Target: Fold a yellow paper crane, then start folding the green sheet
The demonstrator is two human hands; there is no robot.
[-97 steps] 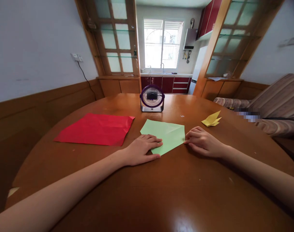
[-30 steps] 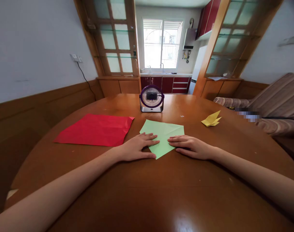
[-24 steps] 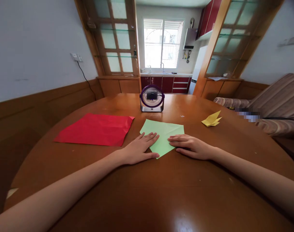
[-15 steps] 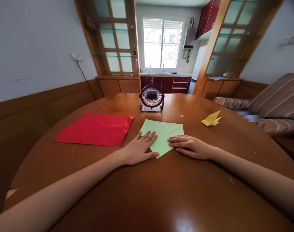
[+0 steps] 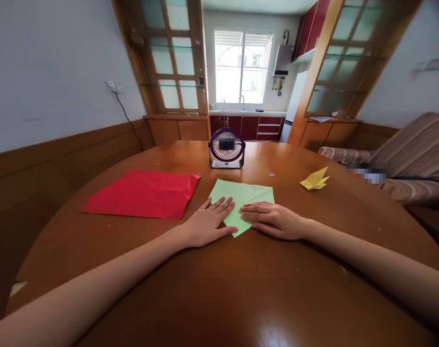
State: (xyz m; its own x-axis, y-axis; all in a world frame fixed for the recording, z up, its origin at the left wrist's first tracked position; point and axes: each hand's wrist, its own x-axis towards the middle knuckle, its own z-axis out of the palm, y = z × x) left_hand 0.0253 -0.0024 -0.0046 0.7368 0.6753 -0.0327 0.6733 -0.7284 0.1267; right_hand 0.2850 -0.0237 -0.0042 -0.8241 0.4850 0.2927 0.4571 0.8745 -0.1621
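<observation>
A light green sheet of paper point(image 5: 243, 193), folded to a point toward me, lies flat on the round wooden table point(image 5: 219, 289). My left hand point(image 5: 206, 224) rests flat on its left edge, fingers spread and thumb along the near tip. My right hand point(image 5: 273, 219) lies flat on the sheet's right half, fingers pointing left, almost meeting the left hand's fingertips. Neither hand grips anything.
A large creased red sheet point(image 5: 143, 193) lies to the left. A small purple desk fan point(image 5: 227, 147) stands behind the green sheet. A folded yellow paper figure point(image 5: 315, 179) sits at the right. A striped sofa point(image 5: 407, 159) is past the table's right edge.
My right hand has slid leftward across the green sheet, from its right corner toward the middle. My left hand turned its fingers more upward on the sheet's left edge.
</observation>
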